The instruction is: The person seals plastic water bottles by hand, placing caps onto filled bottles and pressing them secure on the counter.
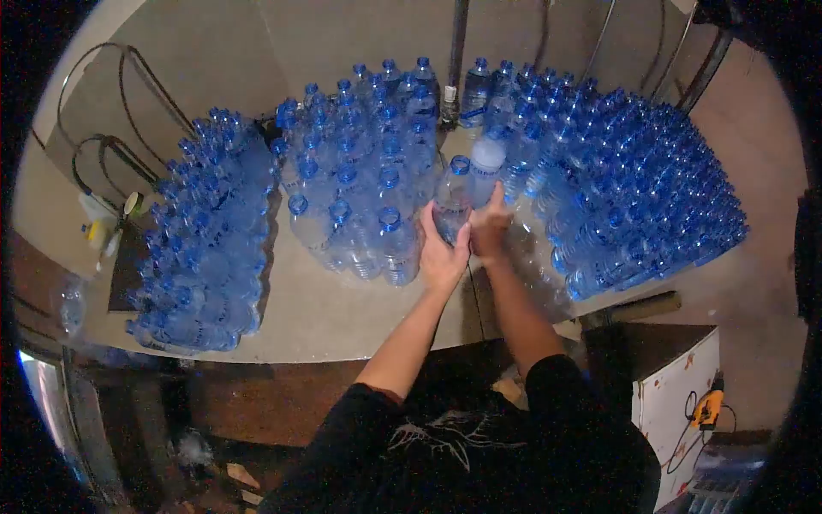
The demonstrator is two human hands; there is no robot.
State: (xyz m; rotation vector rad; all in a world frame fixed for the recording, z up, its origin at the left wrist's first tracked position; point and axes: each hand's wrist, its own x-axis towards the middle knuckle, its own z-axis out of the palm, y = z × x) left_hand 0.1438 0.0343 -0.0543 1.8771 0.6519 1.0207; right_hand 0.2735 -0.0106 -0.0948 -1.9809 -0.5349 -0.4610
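Note:
My left hand [442,259] is wrapped round the lower part of a clear blue plastic bottle [452,204], which stands upright with its open neck on top. Just to its right, my right hand [491,227] grips a second plastic bottle [485,176]. That one looks paler, with a whitish rounded end facing up; part of it is hidden behind the first bottle and my fingers. Left of my hands stands a block of open blue bottles [347,184] in rows. A much larger, tightly packed group of bottles [634,180] stands to the right.
Another packed group of bottles [205,248] fills the left side of the pale table [312,321]. Thin dark rods [458,51] rise behind the bottles. Black cables [124,94] loop at the far left. An orange tool [709,409] hangs on a white box [681,420] at lower right.

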